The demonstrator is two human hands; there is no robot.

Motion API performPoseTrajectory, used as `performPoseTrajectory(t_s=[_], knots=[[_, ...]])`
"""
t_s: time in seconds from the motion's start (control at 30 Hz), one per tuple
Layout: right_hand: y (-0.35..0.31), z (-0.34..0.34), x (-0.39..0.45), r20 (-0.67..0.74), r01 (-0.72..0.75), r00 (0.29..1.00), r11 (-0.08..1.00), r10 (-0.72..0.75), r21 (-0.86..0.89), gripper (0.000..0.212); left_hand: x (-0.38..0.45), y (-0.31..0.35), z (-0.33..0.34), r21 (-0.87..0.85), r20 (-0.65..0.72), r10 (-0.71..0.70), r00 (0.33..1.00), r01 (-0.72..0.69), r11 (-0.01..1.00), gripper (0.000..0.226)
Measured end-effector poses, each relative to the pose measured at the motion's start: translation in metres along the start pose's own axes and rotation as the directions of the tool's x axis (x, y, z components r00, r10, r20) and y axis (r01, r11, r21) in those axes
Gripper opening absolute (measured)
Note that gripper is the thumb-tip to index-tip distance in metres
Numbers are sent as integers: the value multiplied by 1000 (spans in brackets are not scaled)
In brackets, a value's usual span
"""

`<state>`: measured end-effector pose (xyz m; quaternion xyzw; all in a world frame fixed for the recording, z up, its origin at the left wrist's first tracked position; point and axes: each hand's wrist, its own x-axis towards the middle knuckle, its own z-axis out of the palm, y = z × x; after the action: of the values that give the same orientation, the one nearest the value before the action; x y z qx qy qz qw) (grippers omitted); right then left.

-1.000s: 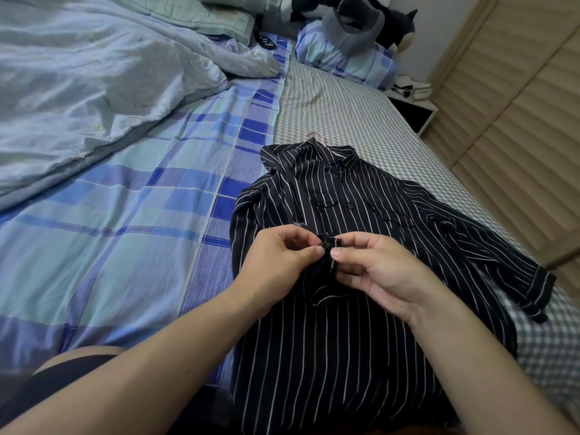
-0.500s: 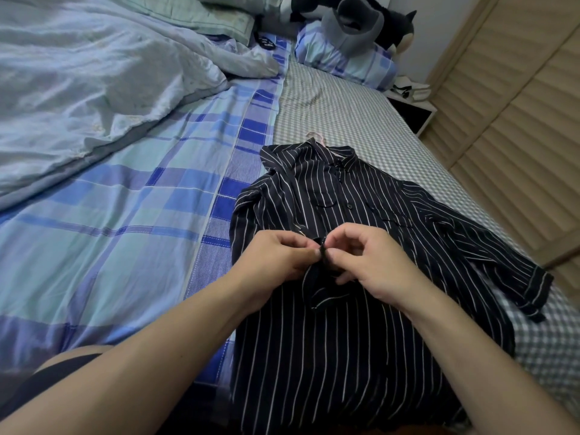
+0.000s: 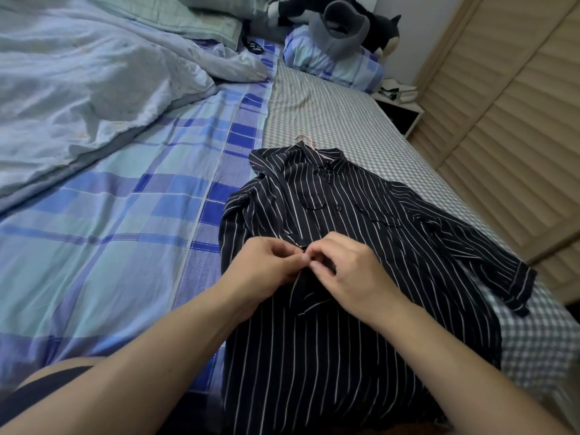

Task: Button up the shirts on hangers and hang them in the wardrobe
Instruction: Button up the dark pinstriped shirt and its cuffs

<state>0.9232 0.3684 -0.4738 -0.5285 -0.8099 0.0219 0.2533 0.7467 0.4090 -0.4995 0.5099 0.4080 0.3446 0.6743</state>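
The black pinstriped shirt (image 3: 361,293) lay flat, front up, in the centre and lower right of the frame, collar toward the top, straddling the seam where the blue plaid sheet (image 3: 110,240) met the grey checked sheet (image 3: 329,114). A pale hanger hook (image 3: 305,140) stuck out just above the collar. 1 dark button (image 3: 338,208) showed on the placket below the collar, fastened or not could not be told. The left hand (image 3: 266,271) and right hand (image 3: 354,271) met at the placket mid-shirt, fingertips touching or nearly so. Both were pinched closed on the shirt's front edge, the fabric bunched and lifted slightly between them; the button under the fingers was hidden. The right sleeve of the shirt trailed toward the right edge of the frame, cuff (image 3: 521,287) resting on the checked sheet. A crumpled light blue duvet (image 3: 88,89) filled the upper left. A plaid pillow (image 3: 332,67) sat at top centre with a dark plush toy (image 3: 351,23) on it. Slatted wardrobe doors (image 3: 508,136) ran along the right side, a small nightstand (image 3: 400,113) just beside them at the head of the bed.
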Motion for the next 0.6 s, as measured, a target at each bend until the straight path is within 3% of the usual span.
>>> performPoseTrajectory(t_s=[0.1,0.2,0.33,0.4,0.47,0.53,0.6], knots=[[-4,4,1,-23,49,998,998,-50,-38,12,3,-3,-1,-123,-29,-70,997,66,990,13],[-3,4,2,-16,124,992,988,-126,-89,13,6,3,-8,-211,72,-144,987,157,965,11],[5,5,-1,-76,115,990,992,-119,-55,13,7,8,-14,-144,143,-146,979,166,976,9],[7,7,-5,-122,65,990,998,-64,4,15,6,8,-11,-46,116,-99,988,105,993,9],[6,12,-9,-160,5,987,1000,-4,3,18,5,5,-7,191,38,20,999,-27,981,10],[5,18,-14,-209,-72,975,997,71,-1,14,2,2,-5,534,25,222,975,-200,822,12],[5,19,-19,-240,-159,956,986,168,57,11,-4,-8,0,716,158,294,943,-315,623,45]])
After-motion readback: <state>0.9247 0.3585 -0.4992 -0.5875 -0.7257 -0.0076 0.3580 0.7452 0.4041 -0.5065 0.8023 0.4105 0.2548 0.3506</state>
